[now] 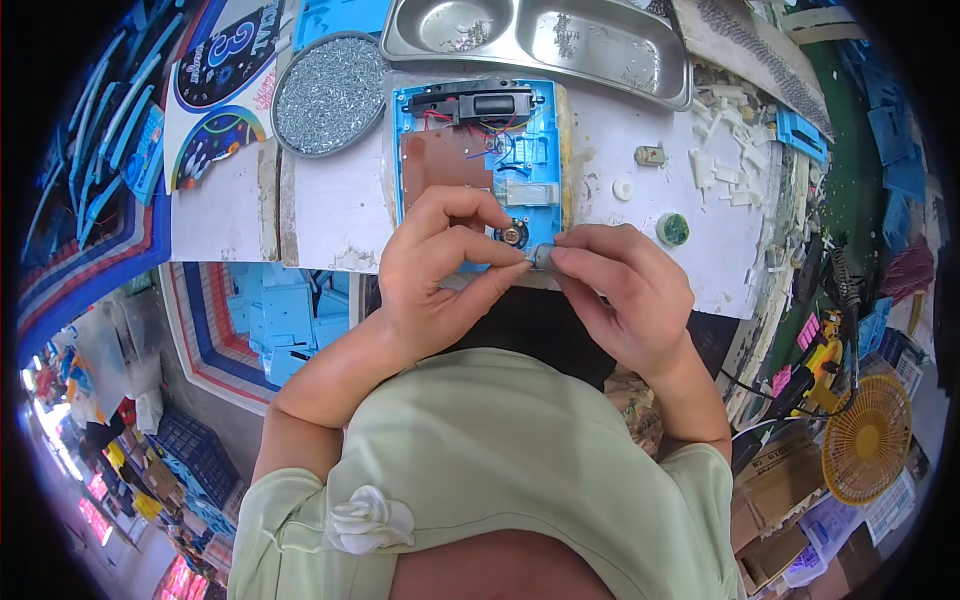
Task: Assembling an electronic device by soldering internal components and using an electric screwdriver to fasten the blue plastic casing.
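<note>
Left hand point(440, 265) and right hand point(620, 285) met at frame centre, both grips pinched narrow on small grey part point(543, 256); sat at lower edge of open blue casing point(478, 150) on bench point(330, 210); tray of screws point(330, 92) upper left.

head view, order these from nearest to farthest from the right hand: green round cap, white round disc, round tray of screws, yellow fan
From the right hand:
1. Green round cap, just above and right of the hand on the white table.
2. White round disc, farther up the table.
3. Yellow fan, low at the right edge.
4. Round tray of screws, upper left, across the blue board.
</note>
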A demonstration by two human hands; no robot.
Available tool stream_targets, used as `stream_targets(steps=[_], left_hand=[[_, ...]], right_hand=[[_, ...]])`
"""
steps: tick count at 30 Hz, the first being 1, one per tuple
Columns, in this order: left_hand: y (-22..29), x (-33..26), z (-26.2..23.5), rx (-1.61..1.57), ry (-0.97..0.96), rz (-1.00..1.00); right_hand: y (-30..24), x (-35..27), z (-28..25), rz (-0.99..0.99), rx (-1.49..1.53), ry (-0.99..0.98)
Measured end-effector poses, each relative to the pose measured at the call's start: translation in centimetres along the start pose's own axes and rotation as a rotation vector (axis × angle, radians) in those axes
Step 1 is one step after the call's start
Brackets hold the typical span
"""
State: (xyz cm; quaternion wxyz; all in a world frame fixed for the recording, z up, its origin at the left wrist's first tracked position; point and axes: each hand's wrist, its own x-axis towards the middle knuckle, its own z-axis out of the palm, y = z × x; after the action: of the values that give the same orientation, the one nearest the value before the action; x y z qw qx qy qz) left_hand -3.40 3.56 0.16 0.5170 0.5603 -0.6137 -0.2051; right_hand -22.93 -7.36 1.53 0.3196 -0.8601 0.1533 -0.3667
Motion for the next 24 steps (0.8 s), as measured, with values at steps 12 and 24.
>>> stream_targets(steps=[12, 24], left_hand=[[-3.4, 7.8, -1.0, 0.597, -0.125, 0.219], [-5.1, 2.8, -4.9, 0.243, -0.124, 0.134]], right_hand=[[3.1, -0.6, -2.8, 0.541, 0.325, 0.267], [6.1, 3.9, 0.9, 0.283, -0.029, -0.06]])
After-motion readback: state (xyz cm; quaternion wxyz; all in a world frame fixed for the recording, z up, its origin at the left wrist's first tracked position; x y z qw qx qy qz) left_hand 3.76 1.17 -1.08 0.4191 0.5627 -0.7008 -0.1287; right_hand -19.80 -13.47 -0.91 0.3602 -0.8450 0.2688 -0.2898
